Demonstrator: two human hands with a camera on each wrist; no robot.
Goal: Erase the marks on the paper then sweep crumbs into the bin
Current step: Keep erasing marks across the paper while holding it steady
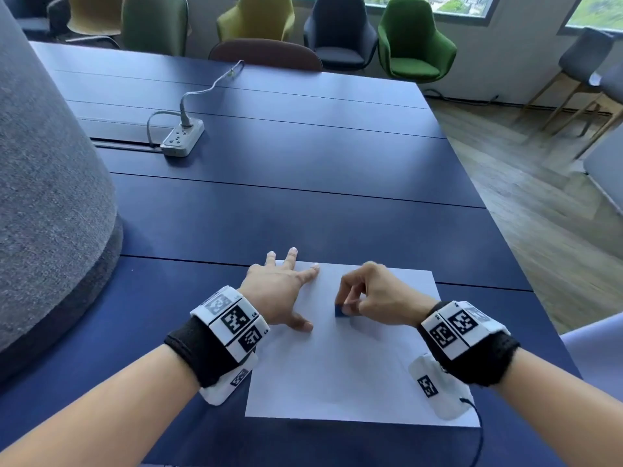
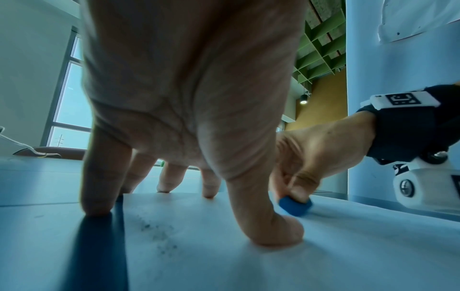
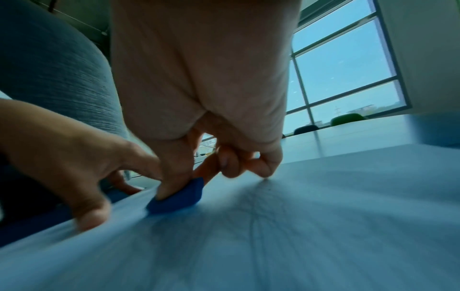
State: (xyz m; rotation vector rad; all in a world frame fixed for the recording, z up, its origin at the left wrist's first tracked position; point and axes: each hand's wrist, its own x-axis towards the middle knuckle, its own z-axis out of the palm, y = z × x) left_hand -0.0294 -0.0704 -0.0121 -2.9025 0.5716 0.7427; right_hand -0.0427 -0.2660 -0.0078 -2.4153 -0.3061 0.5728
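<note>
A white sheet of paper (image 1: 350, 362) lies on the dark blue table near its front edge. My left hand (image 1: 286, 291) is spread flat with its fingertips pressing the sheet's upper left corner. My right hand (image 1: 350, 306) pinches a small blue eraser (image 1: 339, 311) between thumb and forefinger, its lower edge on the paper. The eraser (image 2: 295, 206) touches the sheet just right of my left thumb. Faint grey smudges (image 2: 159, 236) show on the paper under my left palm. Blurred pencil lines (image 3: 259, 222) run across the paper (image 3: 323, 236) beside the eraser (image 3: 176, 198). No bin is in view.
A white power strip (image 1: 182, 138) with its cable lies further back on the table (image 1: 303, 183). A large grey fabric-covered column (image 1: 50, 197) stands at the left. Chairs line the far edge. The table's right edge drops to a wooden floor.
</note>
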